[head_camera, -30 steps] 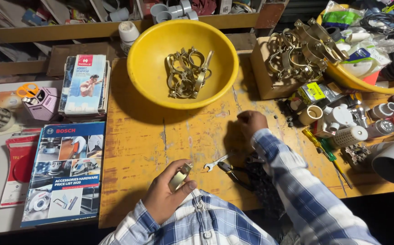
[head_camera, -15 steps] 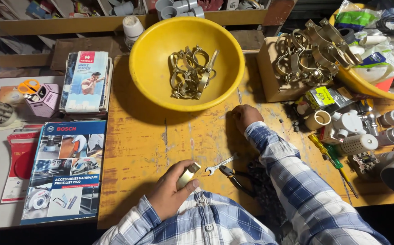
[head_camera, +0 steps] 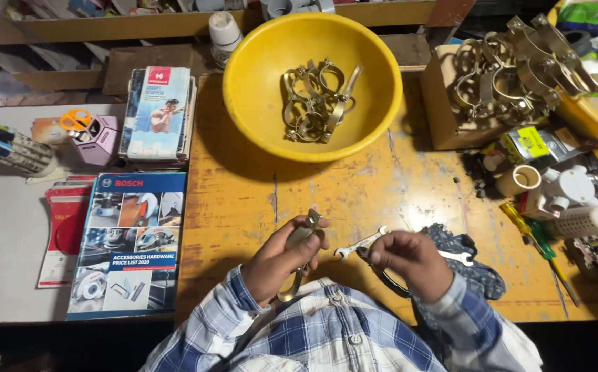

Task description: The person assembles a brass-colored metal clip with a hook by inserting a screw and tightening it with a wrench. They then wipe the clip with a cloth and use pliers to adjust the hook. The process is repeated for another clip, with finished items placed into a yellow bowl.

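Left hand [head_camera: 282, 262] has its fingers clamped on a brass pipe clamp [head_camera: 300, 246], held close to the chest just above the counter [head_camera: 354, 189], probably so both hands can meet on it. Right hand [head_camera: 409, 260] has its fingers pinched together on something small; can't tell what. A small spanner [head_camera: 358, 244] lies on the counter between the hands, within easy reach. More clamps sit in the yellow bowl [head_camera: 251, 83] further back.
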